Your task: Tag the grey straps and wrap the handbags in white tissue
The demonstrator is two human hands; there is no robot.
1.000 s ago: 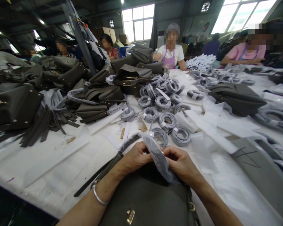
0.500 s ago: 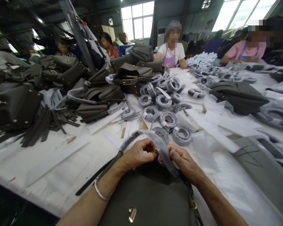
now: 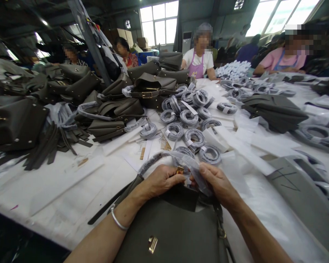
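Head view: grips closed, left hand (image 3: 162,181) on gold clasp (image 3: 180,169), right hand (image 3: 218,182) on wrapped handle (image 3: 200,182), table edge (image 3: 30,225) lying lower left.

Right hand (image 3: 218,182): farther out along wrapped handle (image 3: 196,171) | gold clasp (image 3: 180,169): higher, more exposed

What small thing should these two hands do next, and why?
I'd guess the right hand should ease the curved, plastic-wrapped grey handle slightly outward. It arches close around the small gold metal piece in the left hand, above the dark olive bag, so the fingers seem to have little room.
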